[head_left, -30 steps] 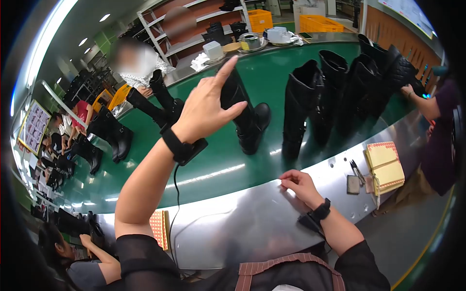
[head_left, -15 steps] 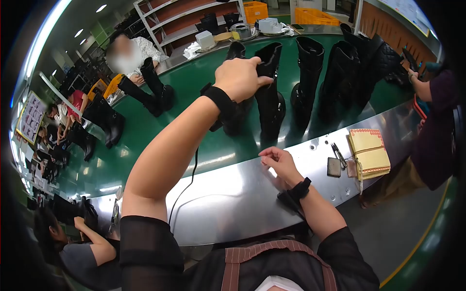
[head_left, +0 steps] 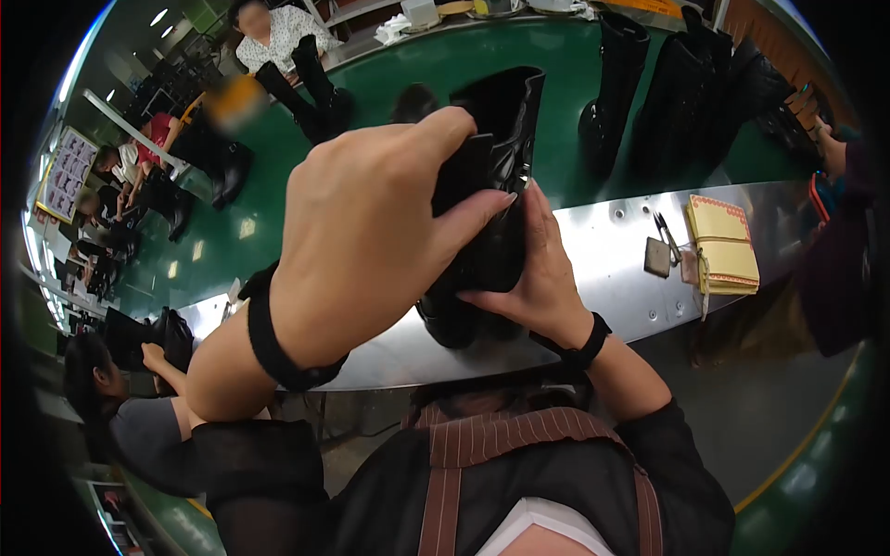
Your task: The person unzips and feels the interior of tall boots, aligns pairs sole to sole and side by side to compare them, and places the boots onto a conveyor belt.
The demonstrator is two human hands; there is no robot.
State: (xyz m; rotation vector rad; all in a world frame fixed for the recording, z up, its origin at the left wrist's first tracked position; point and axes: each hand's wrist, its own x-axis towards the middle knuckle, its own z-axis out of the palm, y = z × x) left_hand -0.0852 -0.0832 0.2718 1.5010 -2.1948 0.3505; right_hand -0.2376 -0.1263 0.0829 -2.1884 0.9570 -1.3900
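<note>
A tall black boot (head_left: 505,107) stands upright close in front of me, over the metal edge of the workbench, its shaft opening upward. My left hand (head_left: 371,204) grips the upper shaft, with the thumb across its front and the fingers hidden behind. Around the lower shaft, on the right side, my right hand (head_left: 542,269) is closed, with its thumb across the near side. Dark toe parts (head_left: 450,329) show below my hands; a second boot may be there, but my left hand and wrist cover much of that area.
More black boots (head_left: 616,83) stand on the green belt (head_left: 389,69) at the right and left. A yellow notebook (head_left: 723,246), snips (head_left: 666,232) and a small grey block (head_left: 656,258) lie on the metal ledge (head_left: 612,264). Co-workers (head_left: 287,42) sit across and at both sides.
My left hand has brought the boot from the green belt toward me, onto the metal edge. My right hand has risen from the ledge and closed on the lower shaft.
</note>
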